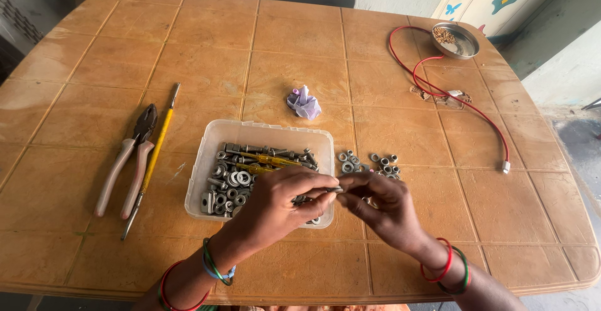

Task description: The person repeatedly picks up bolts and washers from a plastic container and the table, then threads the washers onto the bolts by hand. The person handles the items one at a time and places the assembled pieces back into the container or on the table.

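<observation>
Gripping one bolt (pixel 330 190), two hands (pixel 338 201)

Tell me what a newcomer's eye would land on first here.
First, the two hands meeting at the table's near edge: left hand and right hand pinch a small metal bolt between their fingers. Behind them sits a clear plastic tub of nuts and washers. Pliers lie to the left, a red cable far right.

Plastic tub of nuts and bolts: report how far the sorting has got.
Done: a small cluster of nuts lies on the table beside the tub. In hand: the left hand and right hand pinch a small metal fastener together. Left: many washers, nuts and bolts remain in the tub.
</observation>
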